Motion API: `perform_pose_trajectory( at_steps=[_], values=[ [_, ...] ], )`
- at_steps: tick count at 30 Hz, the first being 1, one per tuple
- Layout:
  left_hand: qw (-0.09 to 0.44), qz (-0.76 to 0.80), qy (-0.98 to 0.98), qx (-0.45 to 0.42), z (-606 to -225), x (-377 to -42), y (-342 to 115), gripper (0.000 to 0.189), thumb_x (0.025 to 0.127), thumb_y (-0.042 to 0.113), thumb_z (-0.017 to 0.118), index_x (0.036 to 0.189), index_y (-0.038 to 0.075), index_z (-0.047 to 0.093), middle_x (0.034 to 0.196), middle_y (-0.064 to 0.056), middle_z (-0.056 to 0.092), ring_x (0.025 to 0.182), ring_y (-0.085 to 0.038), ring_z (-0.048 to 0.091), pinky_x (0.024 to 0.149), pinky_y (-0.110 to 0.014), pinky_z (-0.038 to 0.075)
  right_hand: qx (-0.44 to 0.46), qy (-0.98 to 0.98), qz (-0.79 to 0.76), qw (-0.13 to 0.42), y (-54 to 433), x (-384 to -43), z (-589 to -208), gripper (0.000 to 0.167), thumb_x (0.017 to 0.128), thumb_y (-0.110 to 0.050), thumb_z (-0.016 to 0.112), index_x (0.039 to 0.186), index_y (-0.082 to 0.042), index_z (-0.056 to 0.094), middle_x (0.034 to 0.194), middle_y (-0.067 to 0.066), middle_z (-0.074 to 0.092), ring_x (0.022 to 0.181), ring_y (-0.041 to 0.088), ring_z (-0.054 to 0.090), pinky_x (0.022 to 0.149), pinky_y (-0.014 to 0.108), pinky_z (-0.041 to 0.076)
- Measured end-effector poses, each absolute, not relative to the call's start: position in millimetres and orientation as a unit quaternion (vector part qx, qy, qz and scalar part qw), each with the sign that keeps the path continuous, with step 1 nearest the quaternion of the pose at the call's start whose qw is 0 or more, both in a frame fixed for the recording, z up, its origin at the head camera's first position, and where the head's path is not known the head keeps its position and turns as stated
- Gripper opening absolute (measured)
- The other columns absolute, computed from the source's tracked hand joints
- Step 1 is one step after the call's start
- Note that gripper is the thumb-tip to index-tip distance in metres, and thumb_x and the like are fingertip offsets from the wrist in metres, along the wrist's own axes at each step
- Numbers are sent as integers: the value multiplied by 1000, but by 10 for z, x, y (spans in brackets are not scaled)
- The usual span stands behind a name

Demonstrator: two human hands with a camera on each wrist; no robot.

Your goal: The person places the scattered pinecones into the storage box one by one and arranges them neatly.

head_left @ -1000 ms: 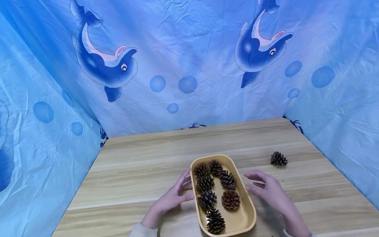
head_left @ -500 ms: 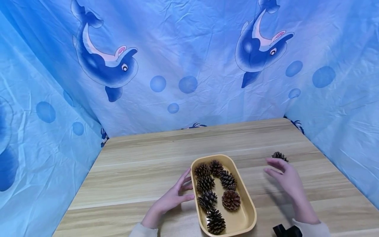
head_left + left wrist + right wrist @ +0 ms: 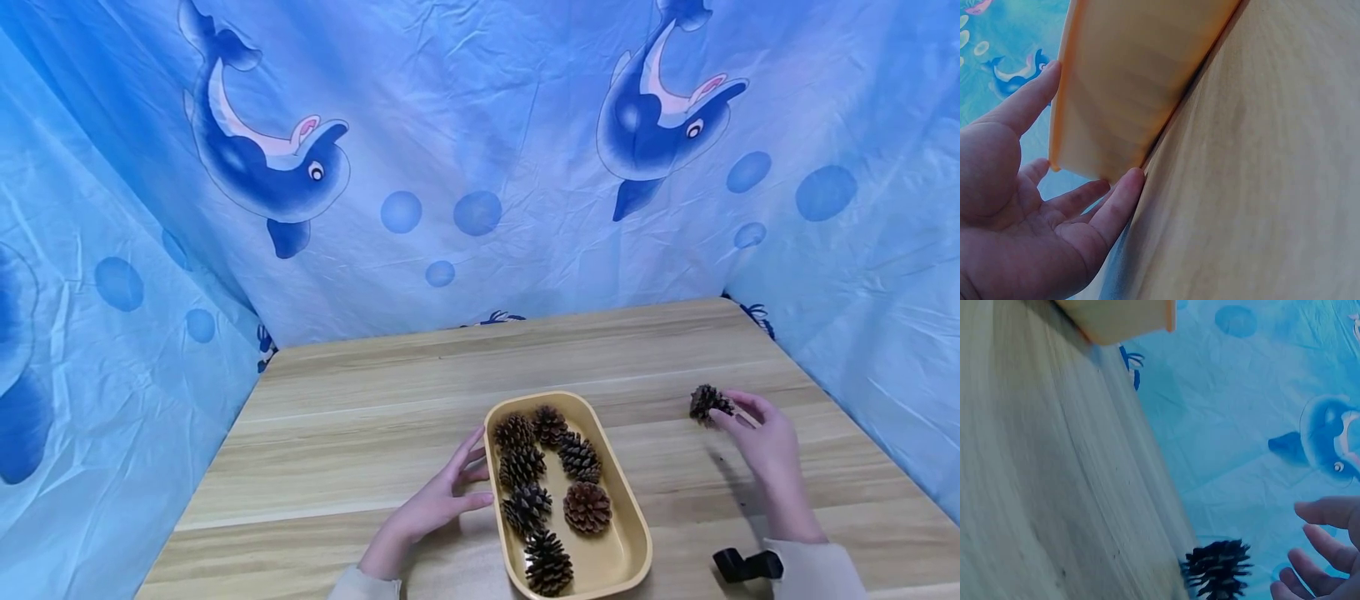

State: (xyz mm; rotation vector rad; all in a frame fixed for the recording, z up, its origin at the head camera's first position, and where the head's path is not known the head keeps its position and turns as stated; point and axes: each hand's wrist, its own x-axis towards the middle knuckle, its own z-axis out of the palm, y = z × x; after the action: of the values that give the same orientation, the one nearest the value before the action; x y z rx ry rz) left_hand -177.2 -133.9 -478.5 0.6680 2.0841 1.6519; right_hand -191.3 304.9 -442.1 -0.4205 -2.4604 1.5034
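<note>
A yellow tray (image 3: 630,508) holds several brown pine cones (image 3: 587,507), with one more pine cone (image 3: 708,405) lying apart on the table to its right. My left hand (image 3: 438,504) rests at the tray's left side, thumb and fingers spread; in the left wrist view the fingertips (image 3: 1124,187) meet the tray's wall (image 3: 1129,75). My right hand (image 3: 767,437) reaches the lone pine cone, thumb and index finger at its right side. In the right wrist view this pine cone (image 3: 1219,569) stands beside the loosely bent fingers (image 3: 1325,512), with a gap between them.
The wooden table (image 3: 337,433) carries the tray near its front edge. Blue dolphin-print cloth (image 3: 450,150) hangs around its back and sides. A black camera mount (image 3: 746,566) sits on the right wrist.
My right hand has moved from beside the tray rightward and away to the lone pine cone. The left hand and the tray have stayed in place.
</note>
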Motion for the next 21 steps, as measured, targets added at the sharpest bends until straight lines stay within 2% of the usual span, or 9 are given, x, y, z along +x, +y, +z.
perform_pose_trajectory(
  at_steps=[1, 3, 6, 8, 10, 14, 19, 21],
  values=[
    [199, 590, 745, 238, -4783, -1771, -1338, 95, 90, 18, 66, 157, 26, -1, 157, -30, 16, 136, -48, 38, 105, -46, 48, -160, -833, 517, 113, 3071, -1932, -4427, 51, 92, -27, 67, 134, -2, 51, 145, 19, 45, 112, 10, 57, 77, -3, 45],
    [198, 590, 746, 238, -4786, -1771, -1336, 95, 90, 18, 66, 157, 27, -1, 157, -30, 15, 136, -48, 38, 105, -46, 48, -181, -825, 524, 107, 3120, -1963, -4434, 54, 92, -28, 66, 138, -5, 49, 150, 17, 41, 124, 22, 54, 91, 6, 48],
    [198, 590, 746, 235, -4786, -1771, -1338, 95, 90, 18, 67, 157, 27, -1, 158, -29, 15, 136, -48, 37, 106, -47, 47, -163, -831, 524, 85, 3197, -1998, -4446, 65, 94, -31, 62, 147, -4, 36, 157, 24, 25, 138, 43, 36, 111, 37, 43],
    [197, 591, 746, 235, -4788, -1770, -1344, 95, 90, 18, 66, 157, 26, -1, 157, -30, 16, 136, -49, 37, 106, -47, 47, -136, -841, 521, 63, 3241, -2023, -4459, 74, 95, -33, 60, 151, -1, 24, 159, 29, 12, 139, 54, 25, 114, 57, 32],
    [199, 592, 745, 233, -4783, -1768, -1347, 94, 91, 18, 66, 157, 26, -1, 157, -30, 16, 136, -48, 37, 106, -47, 47, -114, -846, 518, 47, 3275, -2052, -4480, 79, 96, -33, 60, 153, 0, 16, 158, 33, 4, 138, 59, 19, 111, 66, 28],
    [202, 595, 742, 235, -4776, -1763, -1340, 94, 91, 16, 65, 157, 26, -1, 156, -32, 15, 137, -49, 36, 106, -48, 47, -107, -848, 519, 32, 3310, -2100, -4531, 82, 95, -28, 61, 152, 2, 11, 156, 35, 5, 140, 57, 15, 112, 66, 25],
    [202, 597, 741, 231, -4754, -1748, -1330, 93, 91, 15, 66, 157, 25, 0, 156, -32, 16, 137, -49, 35, 106, -49, 47, -105, -852, 512, 14, 3322, -2133, -4594, 77, 96, -26, 60, 150, 7, 16, 153, 36, 19, 139, 52, 26, 113, 60, 29],
    [202, 597, 741, 230, -4748, -1745, -1327, 93, 91, 16, 66, 157, 25, 0, 156, -32, 16, 137, -49, 35, 106, -49, 47, -100, -860, 500, 8, 3325, -2148, -4615, 76, 96, -29, 60, 149, 9, 20, 150, 37, 25, 136, 50, 31, 111, 54, 37]
  ],
)
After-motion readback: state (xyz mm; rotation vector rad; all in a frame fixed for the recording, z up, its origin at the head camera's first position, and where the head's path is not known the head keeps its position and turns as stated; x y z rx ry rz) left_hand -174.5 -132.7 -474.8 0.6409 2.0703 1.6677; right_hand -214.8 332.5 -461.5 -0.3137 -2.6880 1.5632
